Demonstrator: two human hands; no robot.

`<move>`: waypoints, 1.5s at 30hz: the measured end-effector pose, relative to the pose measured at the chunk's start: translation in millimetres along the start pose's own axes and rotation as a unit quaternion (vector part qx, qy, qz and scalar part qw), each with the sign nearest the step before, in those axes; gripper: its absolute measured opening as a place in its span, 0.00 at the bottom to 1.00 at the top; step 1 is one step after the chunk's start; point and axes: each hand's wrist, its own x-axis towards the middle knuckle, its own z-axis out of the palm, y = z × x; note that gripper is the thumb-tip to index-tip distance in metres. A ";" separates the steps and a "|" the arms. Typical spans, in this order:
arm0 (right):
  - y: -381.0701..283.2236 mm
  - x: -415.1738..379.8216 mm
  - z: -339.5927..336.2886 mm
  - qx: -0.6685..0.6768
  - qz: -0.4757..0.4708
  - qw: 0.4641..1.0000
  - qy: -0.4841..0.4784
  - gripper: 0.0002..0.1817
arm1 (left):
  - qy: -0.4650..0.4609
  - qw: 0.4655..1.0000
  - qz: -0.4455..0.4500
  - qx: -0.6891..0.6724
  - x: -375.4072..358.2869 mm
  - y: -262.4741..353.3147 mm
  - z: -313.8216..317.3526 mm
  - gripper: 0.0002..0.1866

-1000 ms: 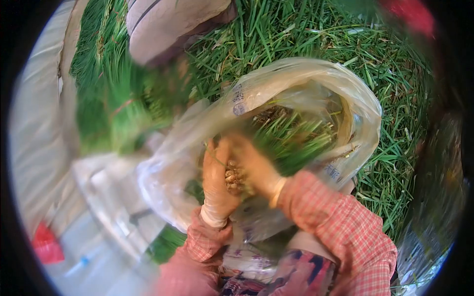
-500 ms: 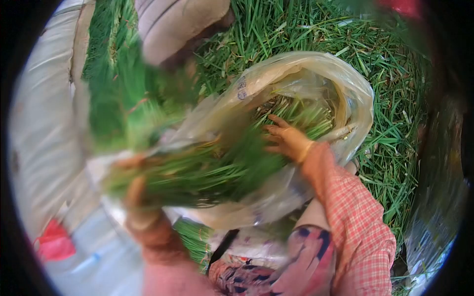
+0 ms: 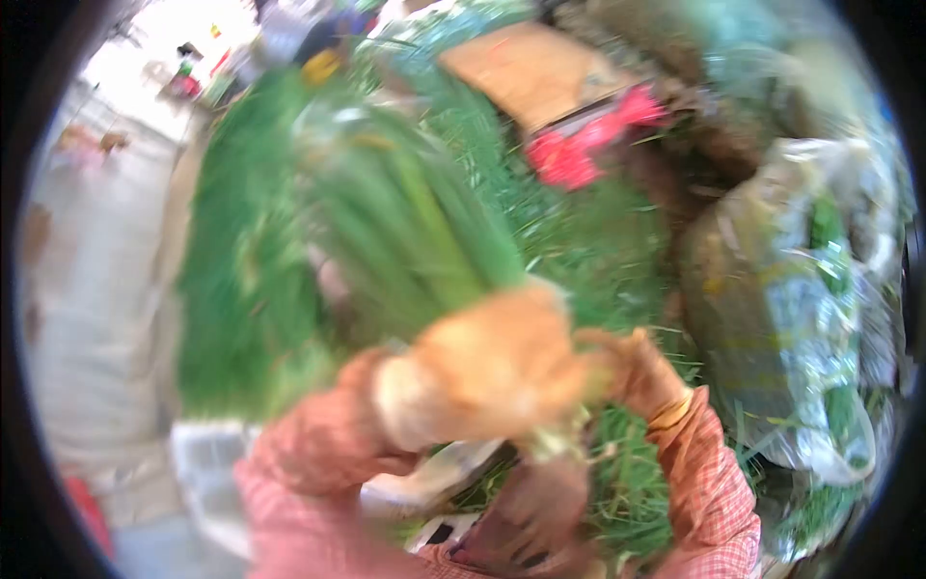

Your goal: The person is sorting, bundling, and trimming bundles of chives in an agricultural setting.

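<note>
The view is heavily blurred by motion. My left hand (image 3: 487,372), in a thin glove, is closed around the base of a thick bunch of long green stalks (image 3: 405,227) that fans upward and to the left in front of me. My right hand (image 3: 637,372) is close beside it at the bunch's root end, touching it; whether it grips is hard to tell. Both forearms wear red checked sleeves.
A long pile of green stalks (image 3: 236,318) lies at the left beside pale sheeting (image 3: 87,318). Clear plastic bags of greens (image 3: 801,318) stand at the right. A brown cardboard piece (image 3: 526,68) and something red (image 3: 579,145) lie farther off on loose greens.
My left hand has lifted the bunch from beside the plastic bag up in front of me. My right hand left the bag and joined it. The camera tilted upward.
</note>
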 end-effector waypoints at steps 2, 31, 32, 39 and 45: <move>1.6 -55.6 34.8 0.008 -0.048 0.998 0.050 0.41 | -0.097 0.966 0.235 0.039 50.6 46.3 20.1 0.10; 213.2 -384.5 70.2 0.111 -0.368 0.896 0.220 0.27 | -0.188 0.832 0.034 -0.520 -8.6 314.8 45.0 0.33; 212.1 -386.2 66.1 0.081 -0.361 0.899 0.234 0.26 | -0.211 0.616 -0.131 -0.747 -4.9 297.3 51.3 0.38; 169.3 -371.7 102.0 -0.255 -0.288 0.848 0.364 0.45 | -0.058 0.404 -0.325 -0.853 53.1 346.3 41.2 0.18; 159.6 -360.2 128.7 -0.520 -0.127 0.667 0.519 0.53 | -0.072 0.410 -0.157 -0.895 76.9 292.5 153.9 0.35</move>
